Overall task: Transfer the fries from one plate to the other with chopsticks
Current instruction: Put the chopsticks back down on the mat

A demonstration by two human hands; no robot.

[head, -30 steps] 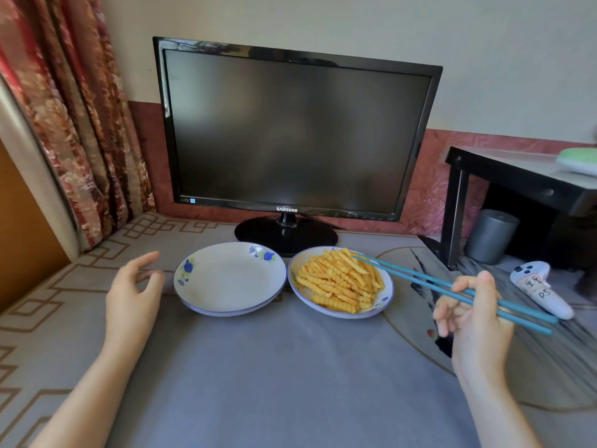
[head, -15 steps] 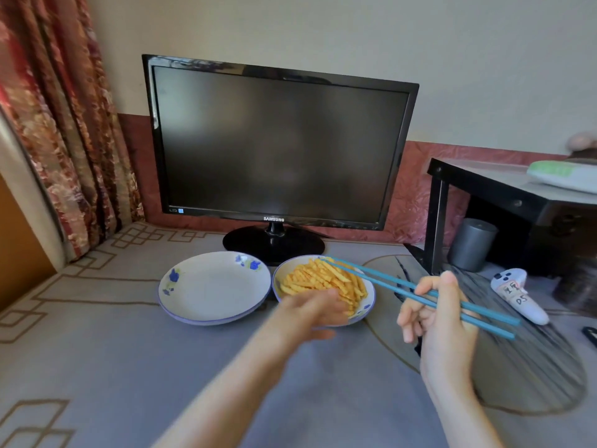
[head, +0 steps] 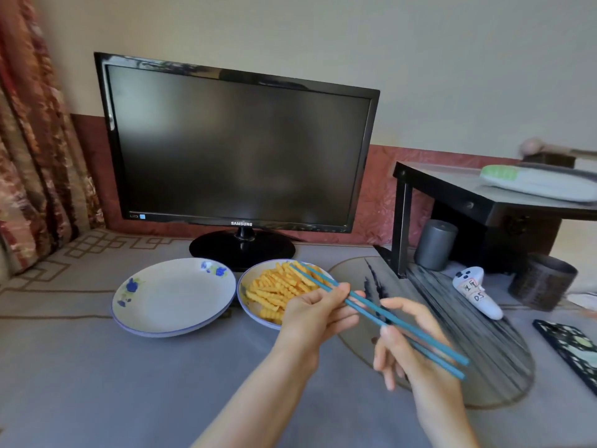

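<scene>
- At mid-shaft of the teal chopsticks (head: pixel 420 334), the left hand (head: pixel 310 318) pinches both sticks between thumb and fingers. The right hand (head: pixel 407 354) curls round them further back. Both hands are closed on the pair.
- Chopstick tips: close together over the far side of the fries, carrying nothing. Whether they touch a fry cannot be resolved.
- Crinkle-cut fries (head: pixel 274 287): all heaped in the right-hand plate (head: pixel 244 300). Just beside it on the left lies the empty floral plate (head: pixel 129 321), with no fry on it. Whether the two rims touch cannot be told.
- Handling (judgement): fries look light and fairly stiff, likely brittle if squeezed hard. The ridges should give purchase, though the smooth sticks may slip. Best hold is one fry off the top of the heap, taken across its middle with light pressure.
- Step (judgement): two-handed setting of the chopstick grip; transfer not begun.
- Surround: grey cloth (head: pixel 161 383) under both plates, dark Samsung monitor (head: pixel 239 147) behind them, round dark mat (head: pixel 484 334) to the right, white controller (head: pixel 475 295) on it.
</scene>
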